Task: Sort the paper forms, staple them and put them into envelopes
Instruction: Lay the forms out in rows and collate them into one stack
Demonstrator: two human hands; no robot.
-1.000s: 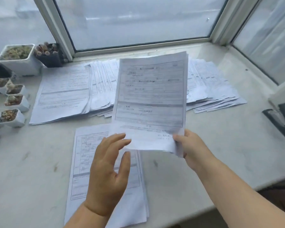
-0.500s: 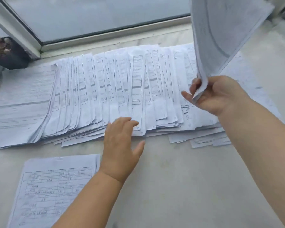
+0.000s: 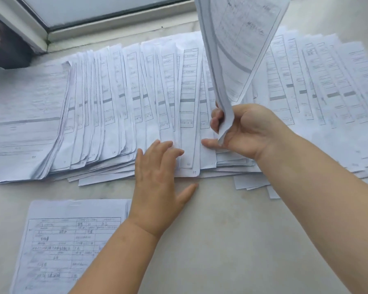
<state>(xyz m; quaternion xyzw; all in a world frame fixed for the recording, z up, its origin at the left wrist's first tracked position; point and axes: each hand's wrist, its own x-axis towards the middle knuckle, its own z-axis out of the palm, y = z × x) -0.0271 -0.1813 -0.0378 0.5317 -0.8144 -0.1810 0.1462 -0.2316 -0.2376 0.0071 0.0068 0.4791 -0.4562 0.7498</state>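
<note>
A long fanned row of printed paper forms (image 3: 119, 107) lies across the marble sill. My right hand (image 3: 244, 130) grips a few forms (image 3: 238, 45) by a bottom corner and holds them upright over the middle of the row, with its thumb touching a sheet below. My left hand (image 3: 159, 181) lies flat with straight fingers; the fingertips rest on the lower edges of the middle sheets. A separate small stack of forms (image 3: 68, 240) lies near me at the lower left, partly under my left forearm.
A thicker pile of forms (image 3: 23, 124) closes the row at the left end. The window frame (image 3: 106, 24) runs along the back. A dark plant pot (image 3: 2, 49) stands in the back left corner. Bare marble (image 3: 232, 240) shows at the front.
My view has dropped and closed in on the fanned row. My right hand brought the held forms down over the row's middle, and my left hand slid forward onto the sheets' lower edges.
</note>
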